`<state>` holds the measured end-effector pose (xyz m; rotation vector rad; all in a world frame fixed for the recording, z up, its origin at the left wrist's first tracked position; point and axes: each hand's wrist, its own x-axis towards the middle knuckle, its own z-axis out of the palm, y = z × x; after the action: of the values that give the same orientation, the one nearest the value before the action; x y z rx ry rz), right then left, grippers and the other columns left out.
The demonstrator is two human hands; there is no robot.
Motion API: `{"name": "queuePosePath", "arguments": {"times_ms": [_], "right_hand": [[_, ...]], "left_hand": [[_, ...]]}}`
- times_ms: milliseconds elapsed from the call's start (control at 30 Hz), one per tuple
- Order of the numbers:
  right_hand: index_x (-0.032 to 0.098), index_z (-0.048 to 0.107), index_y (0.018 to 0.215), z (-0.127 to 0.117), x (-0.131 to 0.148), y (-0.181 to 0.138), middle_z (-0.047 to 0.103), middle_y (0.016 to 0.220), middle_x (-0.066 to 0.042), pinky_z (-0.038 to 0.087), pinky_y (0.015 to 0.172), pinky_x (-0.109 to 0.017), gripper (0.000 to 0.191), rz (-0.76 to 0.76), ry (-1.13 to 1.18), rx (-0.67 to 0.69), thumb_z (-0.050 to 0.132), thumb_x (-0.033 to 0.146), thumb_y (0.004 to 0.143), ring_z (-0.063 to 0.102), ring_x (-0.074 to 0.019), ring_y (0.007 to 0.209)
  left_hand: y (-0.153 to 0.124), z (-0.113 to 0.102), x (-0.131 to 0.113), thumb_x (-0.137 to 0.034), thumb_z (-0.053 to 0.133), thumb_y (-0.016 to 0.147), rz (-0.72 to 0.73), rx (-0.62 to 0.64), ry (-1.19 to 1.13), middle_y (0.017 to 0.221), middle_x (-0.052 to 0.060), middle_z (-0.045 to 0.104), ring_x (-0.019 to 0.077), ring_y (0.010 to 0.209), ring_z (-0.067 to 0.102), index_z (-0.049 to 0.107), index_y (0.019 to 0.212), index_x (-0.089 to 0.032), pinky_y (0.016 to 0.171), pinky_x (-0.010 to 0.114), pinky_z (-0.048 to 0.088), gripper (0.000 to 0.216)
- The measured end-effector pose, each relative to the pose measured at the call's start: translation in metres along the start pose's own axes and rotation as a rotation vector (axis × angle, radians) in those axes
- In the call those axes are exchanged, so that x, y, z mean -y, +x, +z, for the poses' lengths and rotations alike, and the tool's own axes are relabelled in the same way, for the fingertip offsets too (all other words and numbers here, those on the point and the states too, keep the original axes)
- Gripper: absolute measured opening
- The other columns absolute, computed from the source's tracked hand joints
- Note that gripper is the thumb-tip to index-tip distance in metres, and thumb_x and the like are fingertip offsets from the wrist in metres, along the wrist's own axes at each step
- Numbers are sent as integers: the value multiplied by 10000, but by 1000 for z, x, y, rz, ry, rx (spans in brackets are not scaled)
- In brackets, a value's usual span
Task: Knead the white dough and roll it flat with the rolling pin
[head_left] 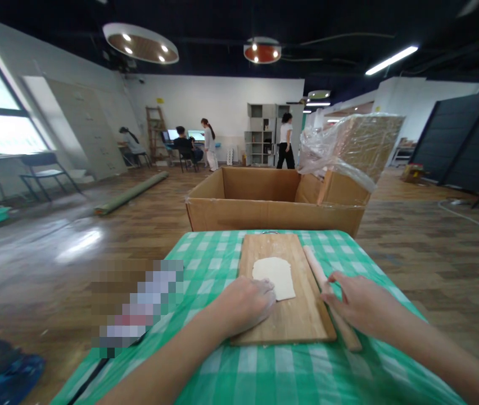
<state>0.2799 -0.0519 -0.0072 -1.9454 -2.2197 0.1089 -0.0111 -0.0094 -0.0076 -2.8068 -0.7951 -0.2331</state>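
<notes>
A flat, pale sheet of rolled dough lies on a wooden cutting board. My left hand rests at the dough's lower left edge, fingers curled together and dusted white. It covers that corner, so whatever its fingers hold is hidden. Along the board's right side, a wooden rolling pin lies slanted on the cloth. The thumb and fingers of my right hand are around the middle of the pin.
A green and white checked tablecloth covers the table. Beyond it stands a large open cardboard box with plastic wrap. A blurred-out item sits at the table's left edge. Several people are at the back of the room.
</notes>
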Motion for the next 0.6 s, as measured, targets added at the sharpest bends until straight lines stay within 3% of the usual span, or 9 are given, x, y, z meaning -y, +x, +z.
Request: {"name": "queuePosePath", "arguments": {"times_ms": [67,167,200,300,367,433,533,600], "right_hand": [[180,659,1126,-8,15,12,716,821,-88,407,624,-328,383,-68,48,-52,505,482,949,664,-257,745],[185,664,1165,-14,42,27,713,1046,-99,483,808,-348,377,-346,207,-30,601,447,901,657,-251,950],[194,664,1189,-12,50,31,692,1134,-102,475,898,-367,408,-442,215,-23,645,450,872,631,-261,1047],[213,704,1118,1,66,40,674,1164,-91,455,974,-388,349,-609,174,-28,701,422,840,594,-266,1108],[212,721,1046,13,67,45,696,1104,-81,449,970,-390,211,-647,137,-82,613,345,923,603,-253,1073],[201,722,1003,23,63,50,718,1045,-76,444,955,-389,246,-675,125,-152,484,266,996,619,-239,1016],[178,699,946,23,57,56,721,929,-77,454,837,-360,334,-635,191,-244,391,267,1038,629,-224,889],[183,674,874,14,54,61,691,810,-49,428,712,-321,357,-527,293,-286,399,334,1045,608,-199,768]], "left_hand": [[1,1,0,-186,507,956,37,36,45,951,93,729,238,835,703,692,925,-156,645,321,530,190],[3,3,1,-202,512,957,32,29,49,923,96,726,246,811,698,677,896,-156,641,335,524,182],[3,4,1,-211,514,959,15,17,41,908,94,725,245,798,696,673,883,-159,644,336,522,184],[4,8,1,-226,502,969,-58,-15,21,881,83,725,239,774,693,666,864,-165,651,338,519,204],[4,8,2,-222,481,973,-115,-36,-2,878,79,723,239,784,694,663,857,-170,663,339,518,222],[3,6,2,-228,467,974,-186,-93,-85,887,75,725,238,813,695,663,881,-175,696,343,519,224],[1,-1,5,-299,555,942,-318,-265,-377,1023,64,732,236,920,691,650,1073,-196,809,358,516,192],[3,-2,8,-357,640,899,-402,-384,-664,1103,54,720,229,979,680,616,1178,-212,858,348,510,315]]}}
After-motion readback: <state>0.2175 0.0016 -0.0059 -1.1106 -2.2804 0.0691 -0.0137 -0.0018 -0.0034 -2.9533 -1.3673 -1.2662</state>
